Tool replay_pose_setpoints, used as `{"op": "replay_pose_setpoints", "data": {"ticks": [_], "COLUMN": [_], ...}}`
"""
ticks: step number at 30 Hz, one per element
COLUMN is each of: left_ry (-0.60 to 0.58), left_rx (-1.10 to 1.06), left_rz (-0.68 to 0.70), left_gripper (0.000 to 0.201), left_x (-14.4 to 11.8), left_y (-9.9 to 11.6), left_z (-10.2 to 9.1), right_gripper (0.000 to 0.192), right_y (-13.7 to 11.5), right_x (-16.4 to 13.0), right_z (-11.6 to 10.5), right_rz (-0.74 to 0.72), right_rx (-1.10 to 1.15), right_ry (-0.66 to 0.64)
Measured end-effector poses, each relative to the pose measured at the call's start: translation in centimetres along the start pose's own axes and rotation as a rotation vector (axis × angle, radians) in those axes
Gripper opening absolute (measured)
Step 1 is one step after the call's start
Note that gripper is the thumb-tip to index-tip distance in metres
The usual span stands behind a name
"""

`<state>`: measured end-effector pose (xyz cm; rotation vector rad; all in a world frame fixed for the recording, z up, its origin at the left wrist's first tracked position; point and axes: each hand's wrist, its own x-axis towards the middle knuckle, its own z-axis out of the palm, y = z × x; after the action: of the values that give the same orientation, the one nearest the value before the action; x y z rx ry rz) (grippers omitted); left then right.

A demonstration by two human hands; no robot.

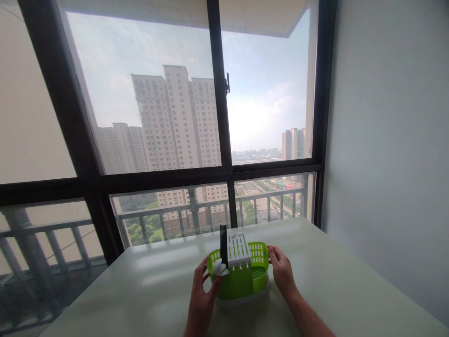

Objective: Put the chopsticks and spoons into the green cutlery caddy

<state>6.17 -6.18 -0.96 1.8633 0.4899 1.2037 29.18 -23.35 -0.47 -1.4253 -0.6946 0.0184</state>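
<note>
green plastic cutlery caddy [242, 276], slotted walls, standing upright on the pale table [147, 285], straight ahead of both hands and close in, near the middle of the near edge. long axis running left to right across the view, one end toward each hand. left hand [202, 297] wrapped on the left end, thumb and fingers curled against the wall just below the white spoons [220, 267]. right hand [280, 271] laid against the right end, fingers over the rim, thumb toward the front. hands apart, one on each end, caddy between them, both touching; neither plainly nearer than the other. how firmly pressed, not to be told from here. white slotted insert [238, 250] standing upright in the middle compartment, dark chopsticks [223, 243] upright in the left one beside the spoons, right compartment seemingly bare. whitish drip tray [245, 299] under the base, barely showing. beyond the far table edge, a large dark-framed window [224, 173] and a grey wall [386, 140] on the right.
</note>
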Motion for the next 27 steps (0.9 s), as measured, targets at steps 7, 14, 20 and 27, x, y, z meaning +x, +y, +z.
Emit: {"op": "replay_pose_setpoints", "data": {"ticks": [7,14,20,27], "left_ry": [0.065,-0.1,-0.235,-0.279], "left_rx": [0.294,0.497,0.465,0.37], "left_rz": [0.194,0.193,0.18,0.096], "left_gripper": [0.052,0.042,0.034,0.024], "left_x": [0.8,2.2,4.1,5.6], "left_y": [2.2,4.5,6.0,5.9], "left_z": [-0.5,-1.2,-2.4,-3.0], "right_gripper": [0.054,0.058,0.039,0.035], "right_y": [0.5,1.4,1.8,2.3], "right_x": [-0.2,0.1,0.1,0.0], "right_z": [0.3,-0.3,0.0,0.7], "right_rz": [0.009,0.074,0.026,0.022], "right_rx": [-0.185,-0.224,-0.237,-0.231], "right_ry": [0.179,0.241,0.244,0.203]}}
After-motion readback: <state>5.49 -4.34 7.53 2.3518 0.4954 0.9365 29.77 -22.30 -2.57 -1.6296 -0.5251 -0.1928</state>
